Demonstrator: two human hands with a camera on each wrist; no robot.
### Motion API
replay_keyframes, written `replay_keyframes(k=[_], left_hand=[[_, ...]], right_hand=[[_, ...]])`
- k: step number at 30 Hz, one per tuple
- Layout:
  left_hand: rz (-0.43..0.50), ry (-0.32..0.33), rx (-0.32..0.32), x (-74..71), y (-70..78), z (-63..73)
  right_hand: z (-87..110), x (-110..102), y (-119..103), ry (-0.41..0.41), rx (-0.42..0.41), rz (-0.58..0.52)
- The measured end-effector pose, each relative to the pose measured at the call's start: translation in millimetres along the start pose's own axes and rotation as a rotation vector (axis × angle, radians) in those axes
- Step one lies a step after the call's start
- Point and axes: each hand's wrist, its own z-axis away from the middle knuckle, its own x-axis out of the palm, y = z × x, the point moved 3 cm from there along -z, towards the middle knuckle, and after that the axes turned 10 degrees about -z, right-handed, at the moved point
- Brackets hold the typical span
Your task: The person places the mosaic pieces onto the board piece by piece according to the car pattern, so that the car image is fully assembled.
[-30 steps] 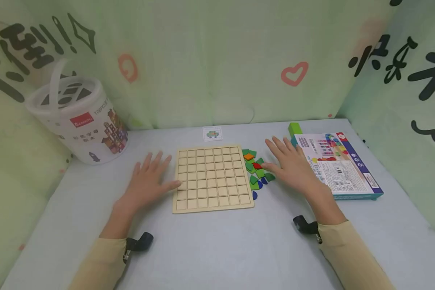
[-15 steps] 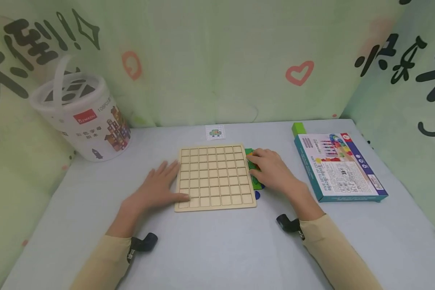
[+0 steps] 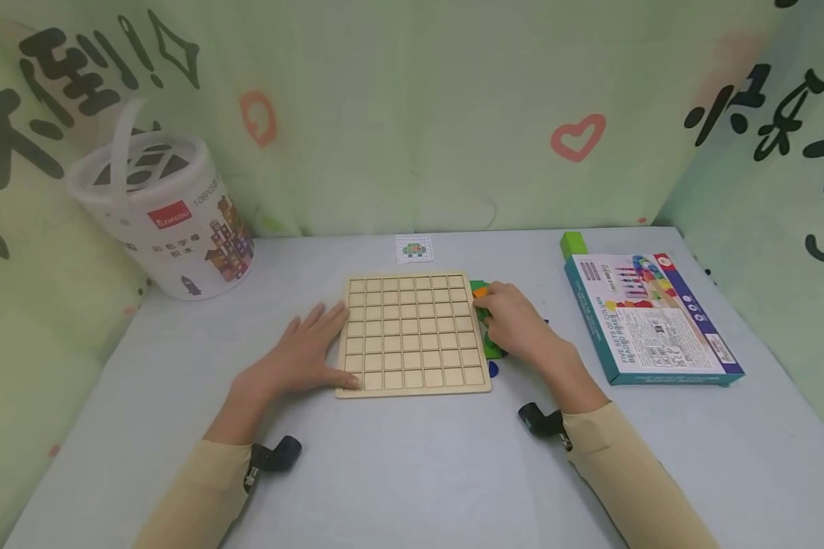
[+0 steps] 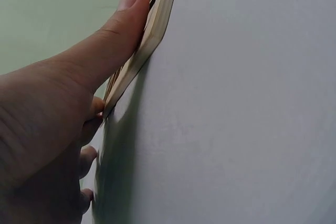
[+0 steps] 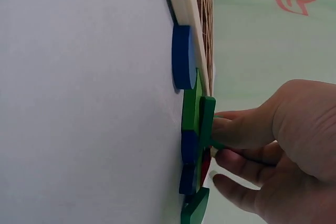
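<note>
My left hand [image 3: 295,354] lies at the left edge of a square wooden grid board [image 3: 413,326], its fingers extended along the side. In the left wrist view, the thumb [image 4: 113,38] rests over the board's near corner. At the board's right edge my right hand [image 3: 518,324] reaches down into a pile of small wooden shape pieces [image 3: 494,349], mostly green. The right wrist view has thumb and curled fingers pinching a green piece [image 5: 216,145], largely hidden by the hand. A blue rounded piece [image 5: 182,59] lies beside the board's edge.
Behind the board lies a small pattern card [image 3: 414,248]. A white bucket [image 3: 178,221] with a handle stands at the back left. To the right are a flat toy box [image 3: 648,328] and a green block [image 3: 574,243]. A printed curtain [image 3: 412,114] closes off the back.
The right hand has come left and down from spread above the pieces to curled fingers among them. The left hand has settled against the board's left edge, thumb on its near corner.
</note>
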Motion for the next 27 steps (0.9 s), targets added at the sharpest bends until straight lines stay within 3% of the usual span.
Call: replay_keyframes(k=[7, 12, 18, 22, 27], left_hand=[[0.003, -0.009, 0.018, -1.0, -7.2, 2.8], [0.001, -0.034, 0.024, -1.2, -10.9, 4.4], [-0.005, -0.049, 0.033, -0.9, -12.2, 3.7], [-0.016, -0.054, 0.037, 0.0, -11.2, 1.6], [-0.002, -0.063, 0.048, -1.2, -6.8, 0.1]], right_hand=[[-5.6, -3, -6, 0.062, -0.037, -0.056], [-14.5, 1, -21, 0.036, -0.013, -0.247], [-35.5, 19, -51, -0.013, -0.071, -0.413], [-51.8, 32, -68, -0.010, -0.102, -0.451], [-64.6, 46, -77, -0.011, -0.108, -0.412]])
